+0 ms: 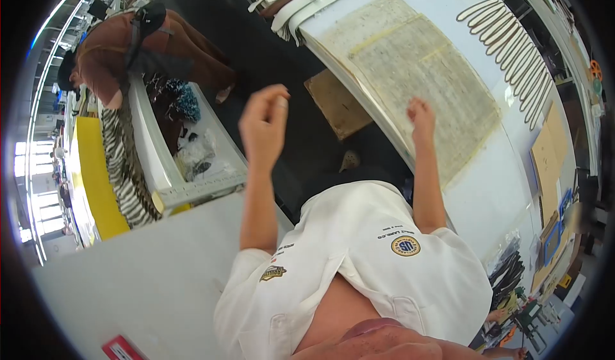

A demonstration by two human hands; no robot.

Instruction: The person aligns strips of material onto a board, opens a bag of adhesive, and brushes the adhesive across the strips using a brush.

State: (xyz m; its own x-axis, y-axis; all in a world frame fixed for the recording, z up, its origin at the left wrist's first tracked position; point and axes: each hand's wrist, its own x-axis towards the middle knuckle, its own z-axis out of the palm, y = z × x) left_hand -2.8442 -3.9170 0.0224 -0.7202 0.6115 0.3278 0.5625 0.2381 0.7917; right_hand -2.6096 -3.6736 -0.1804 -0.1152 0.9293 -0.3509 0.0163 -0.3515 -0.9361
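My left hand [265, 126] is raised over the dark floor between two tables, its fingers curled in and nothing showing in them. My right hand [421, 117] is also curled closed, with no object visible in it. It appears over the near side of a large greyish, speckled sheet [442, 91] on the white table [471, 212]; whether it touches the sheet I cannot tell. Both forearms reach forward from my white shirt [378, 232].
Looped dark-edged strips [509, 55] and brown boards [548, 155] lie on the right table. White and brown strips [320, 4] hang over its far end. A brown board [336, 103] is low beside it. At left, a person [122, 49] bends over zebra-patterned material [125, 161].
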